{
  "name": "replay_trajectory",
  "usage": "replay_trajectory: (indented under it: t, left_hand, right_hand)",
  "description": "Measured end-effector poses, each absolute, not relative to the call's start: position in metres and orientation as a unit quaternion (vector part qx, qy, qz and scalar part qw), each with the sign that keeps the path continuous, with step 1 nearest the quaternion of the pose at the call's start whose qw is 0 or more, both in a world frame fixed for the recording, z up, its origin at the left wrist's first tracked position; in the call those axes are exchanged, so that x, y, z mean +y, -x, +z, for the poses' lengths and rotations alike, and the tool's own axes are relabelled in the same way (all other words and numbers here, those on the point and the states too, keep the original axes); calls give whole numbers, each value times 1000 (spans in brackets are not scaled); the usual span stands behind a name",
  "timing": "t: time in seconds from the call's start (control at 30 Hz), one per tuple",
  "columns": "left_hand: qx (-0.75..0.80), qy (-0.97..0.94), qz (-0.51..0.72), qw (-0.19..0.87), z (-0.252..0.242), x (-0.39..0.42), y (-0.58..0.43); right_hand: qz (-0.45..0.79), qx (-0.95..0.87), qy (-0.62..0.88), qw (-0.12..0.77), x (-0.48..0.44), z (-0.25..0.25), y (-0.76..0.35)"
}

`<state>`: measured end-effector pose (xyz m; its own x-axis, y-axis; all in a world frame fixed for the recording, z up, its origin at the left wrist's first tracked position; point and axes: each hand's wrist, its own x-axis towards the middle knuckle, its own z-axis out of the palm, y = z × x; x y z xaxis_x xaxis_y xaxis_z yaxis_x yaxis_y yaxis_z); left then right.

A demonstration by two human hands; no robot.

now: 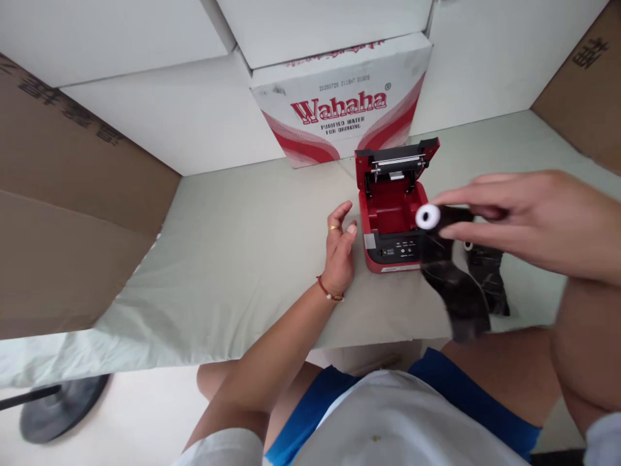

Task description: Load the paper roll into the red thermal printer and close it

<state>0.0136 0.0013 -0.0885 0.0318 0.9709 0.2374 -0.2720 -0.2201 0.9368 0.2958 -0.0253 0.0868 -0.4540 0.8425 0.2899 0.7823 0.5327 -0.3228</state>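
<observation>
A small red and black label printer (394,262) stands on the table with its lid (398,155) raised. Its red paper bay (391,213) shows nothing inside. My left hand (338,249) rests on its edge just left of the printer, fingers curved and thumb apart, holding nothing; whether it touches the casing I cannot tell. Between thumb and fingers, my right hand (514,220) pinches a small paper roll (427,217) with a white end and a dark hole, over the printer's right front corner. A black strip (453,291) hangs down below the roll, blurred.
Another dark strip with a white ring end (492,278) lies on the green tablecloth (233,259) to the right. A Wahaha water carton (339,110) stands behind the printer, before white boxes (165,116). Brown cartons (72,213) flank the table. My legs are below its front edge.
</observation>
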Motion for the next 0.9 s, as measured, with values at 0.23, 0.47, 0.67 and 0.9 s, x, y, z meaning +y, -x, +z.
replay_trajectory:
  t: [0.23,0.47,0.67,0.9]
  left_hand:
    - [324,-726,590,143,-64,-22,-6]
    - [242,-803,544,27,-53,-34,-14]
    - [273,-812,516,-7,-57,-34,-17]
    - [248,-808,535,-12,-55,-32,-19]
  right_hand:
    - [47,-790,610,28,22,56,-206]
    - [44,-773,631,-49,43,52,-188]
    - [80,-812,578,33,24,62,-203]
    - [-18,-681,639,356,13,93,-243]
